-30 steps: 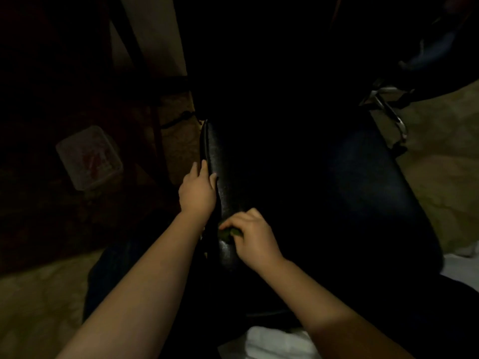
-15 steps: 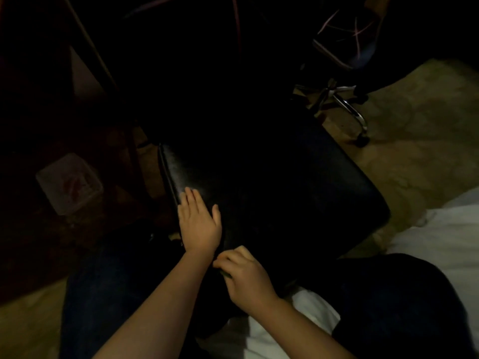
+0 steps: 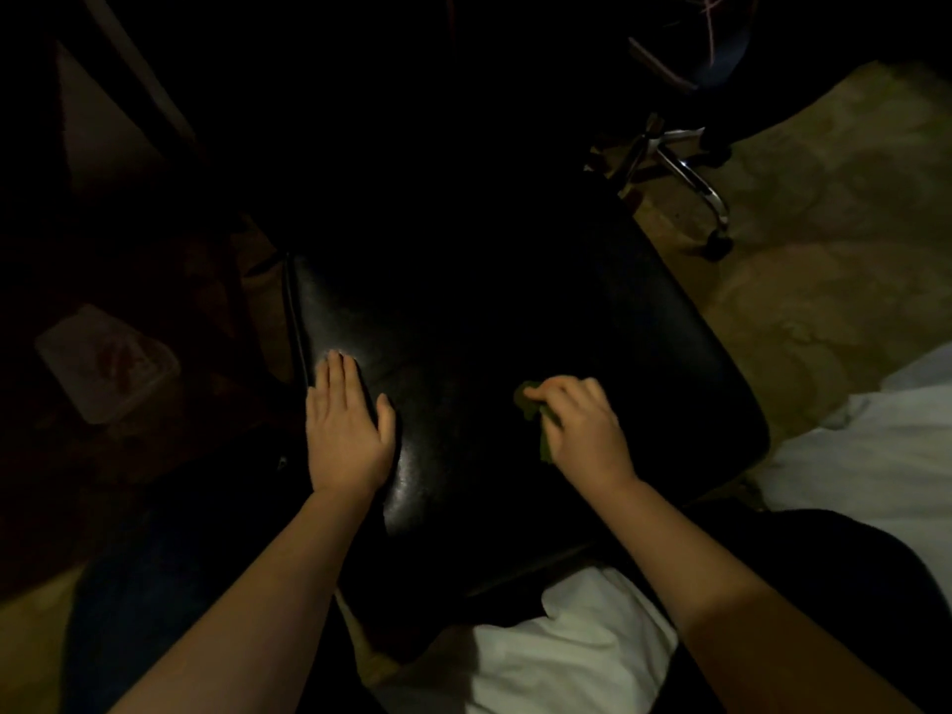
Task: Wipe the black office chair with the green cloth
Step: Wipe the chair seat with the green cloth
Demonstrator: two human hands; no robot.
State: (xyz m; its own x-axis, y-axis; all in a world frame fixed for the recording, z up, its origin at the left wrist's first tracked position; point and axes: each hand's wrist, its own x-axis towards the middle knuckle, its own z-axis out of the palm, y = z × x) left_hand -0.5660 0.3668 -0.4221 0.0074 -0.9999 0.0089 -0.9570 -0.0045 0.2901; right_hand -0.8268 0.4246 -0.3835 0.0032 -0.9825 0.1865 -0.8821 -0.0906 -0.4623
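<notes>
green cloth [image 3: 530, 409] bunched on seat middle, under right hand [image 3: 584, 430], fingers curled gripping it | black office chair [image 3: 515, 327] seat before the person | left hand [image 3: 347, 430] flat, fingers straight, pressing seat's left edge | risk: chair may roll on its casters if the brace slips; dim light hides missed patches

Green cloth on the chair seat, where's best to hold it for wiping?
Grip the bunched middle from above, as the right hand does: the green cloth lies crumpled on the black office chair seat, leaving only its top reachable.
</notes>
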